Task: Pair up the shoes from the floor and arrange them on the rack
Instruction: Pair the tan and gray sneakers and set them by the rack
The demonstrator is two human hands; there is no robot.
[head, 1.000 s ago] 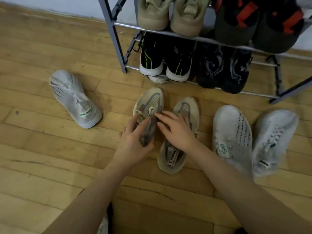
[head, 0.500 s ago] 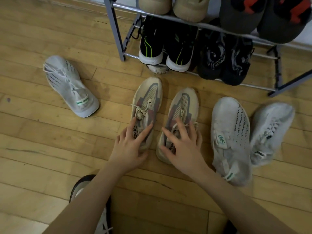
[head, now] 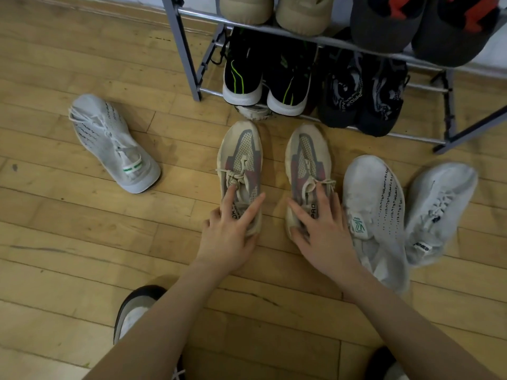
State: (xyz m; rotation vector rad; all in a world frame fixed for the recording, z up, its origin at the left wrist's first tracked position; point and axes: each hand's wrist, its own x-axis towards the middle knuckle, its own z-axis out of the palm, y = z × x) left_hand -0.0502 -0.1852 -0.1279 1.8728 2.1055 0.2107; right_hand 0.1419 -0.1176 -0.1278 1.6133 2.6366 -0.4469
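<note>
Two beige sneakers with grey and pink panels stand side by side on the wooden floor, toes toward the rack (head: 181,50). My left hand (head: 230,237) grips the heel end of the left beige sneaker (head: 241,152), with the index finger on the tongue and the thumb along its right side. My right hand (head: 323,234) holds the heel end of the right beige sneaker (head: 307,149), fingers spread over the tongue. One white knit sneaker (head: 109,138) lies alone at the left. Two more white sneakers (head: 373,193) (head: 441,204) lie to the right.
The rack's lower shelf holds black sneakers with green stripes (head: 241,78) and dark patterned sneakers (head: 343,100). Its upper shelf carries tan shoes (head: 247,9) and dark grey ones with red (head: 384,23). A worn toe (head: 253,113) pokes out under the rack. My own shoe (head: 134,308) is near the bottom edge.
Both hands were at the left beige sneaker's laces. The right hand moved onto the right sneaker, and the pair now stands straighter and a little further apart.
</note>
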